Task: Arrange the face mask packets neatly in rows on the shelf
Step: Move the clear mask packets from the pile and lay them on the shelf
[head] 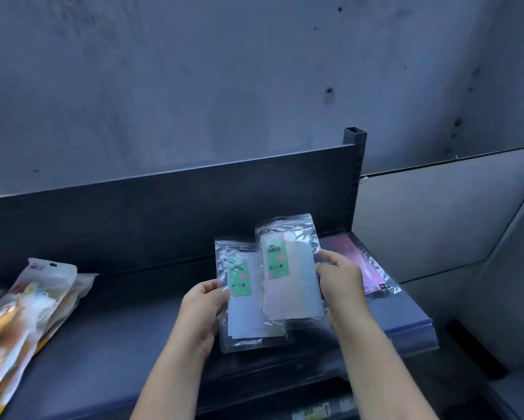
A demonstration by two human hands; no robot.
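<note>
Above the shelf (127, 334), the left hand (204, 301) pinches the left mask packet (244, 310), partly covered by the right mask packet (291, 283) gripped by the right hand (341, 286); a pink packet (371, 268) behind lies half hidden.

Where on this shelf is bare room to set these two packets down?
Bare: the shelf stretch between the orange packets at left and the left hand, back to the rear panel. Crowded: the right end, where a pink packet lies behind the right hand and its clear packet.
</note>
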